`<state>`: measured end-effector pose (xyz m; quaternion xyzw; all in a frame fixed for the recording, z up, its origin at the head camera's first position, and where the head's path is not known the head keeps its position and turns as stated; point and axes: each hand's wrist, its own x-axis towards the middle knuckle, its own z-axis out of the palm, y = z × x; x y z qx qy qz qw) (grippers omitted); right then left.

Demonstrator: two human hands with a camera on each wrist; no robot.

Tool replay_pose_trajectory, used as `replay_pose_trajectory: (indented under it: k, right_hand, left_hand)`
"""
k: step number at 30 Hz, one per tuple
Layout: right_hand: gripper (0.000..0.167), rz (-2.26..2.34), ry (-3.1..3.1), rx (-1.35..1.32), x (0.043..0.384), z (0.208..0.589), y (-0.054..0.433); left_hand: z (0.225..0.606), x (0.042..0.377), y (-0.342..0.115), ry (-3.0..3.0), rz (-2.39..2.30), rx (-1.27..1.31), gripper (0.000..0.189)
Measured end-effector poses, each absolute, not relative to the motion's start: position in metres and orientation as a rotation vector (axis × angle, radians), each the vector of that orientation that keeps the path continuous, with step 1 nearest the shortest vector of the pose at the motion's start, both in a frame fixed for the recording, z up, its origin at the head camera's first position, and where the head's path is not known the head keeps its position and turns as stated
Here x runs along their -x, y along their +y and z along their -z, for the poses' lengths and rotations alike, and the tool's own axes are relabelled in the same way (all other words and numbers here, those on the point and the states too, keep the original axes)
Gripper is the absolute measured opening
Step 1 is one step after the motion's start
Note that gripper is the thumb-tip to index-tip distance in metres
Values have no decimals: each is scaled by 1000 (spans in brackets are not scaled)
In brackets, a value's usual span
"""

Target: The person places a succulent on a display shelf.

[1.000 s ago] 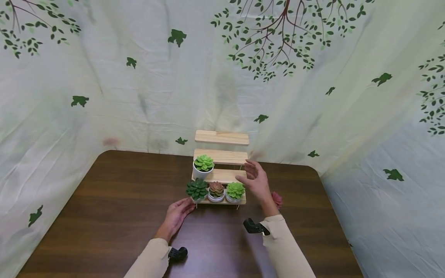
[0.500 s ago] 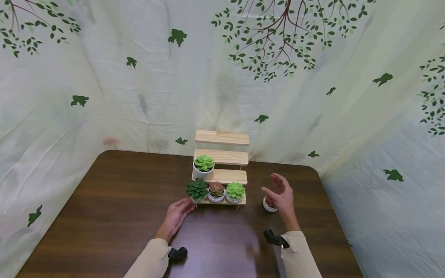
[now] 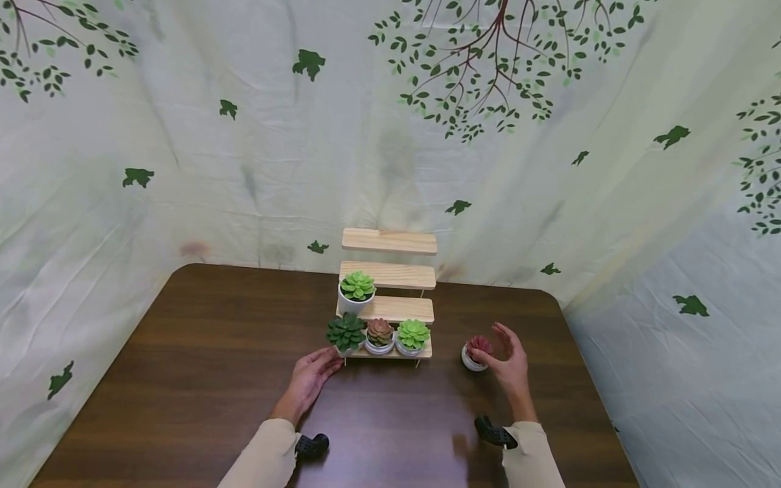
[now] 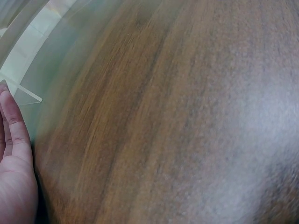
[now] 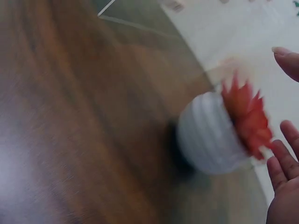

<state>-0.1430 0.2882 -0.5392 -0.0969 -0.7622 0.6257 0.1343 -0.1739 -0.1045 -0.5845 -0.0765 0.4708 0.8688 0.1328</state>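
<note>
A tiered wooden plant stand stands at the table's back middle. Its lowest tier carries a dark green succulent, a brownish-red one and a light green one in white pots. Another light green succulent is on the tier above, at the left. My left hand has its fingertips at the stand's front left corner, fingers fairly straight. To the right, a red succulent in a ribbed white pot sits on the table. My right hand is beside it, thumb and fingers spread around the plant's side.
The dark brown wooden table has rounded back corners. Behind and beside it hangs a pale curtain printed with leaves and branches. Both upper tiers of the stand rise close to the curtain.
My right hand has moved from the stand's right side, right and towards me, to the red succulent, its fingers still parted. My left hand has stayed in place.
</note>
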Motion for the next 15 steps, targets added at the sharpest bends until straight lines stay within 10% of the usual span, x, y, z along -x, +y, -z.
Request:
replay_pose_trajectory:
  k: [15]
  right_hand:
    - [78, -1854, -2185, 461, 138, 576, 277]
  left_hand:
    - [602, 175, -108, 1289, -2619, -92, 13]
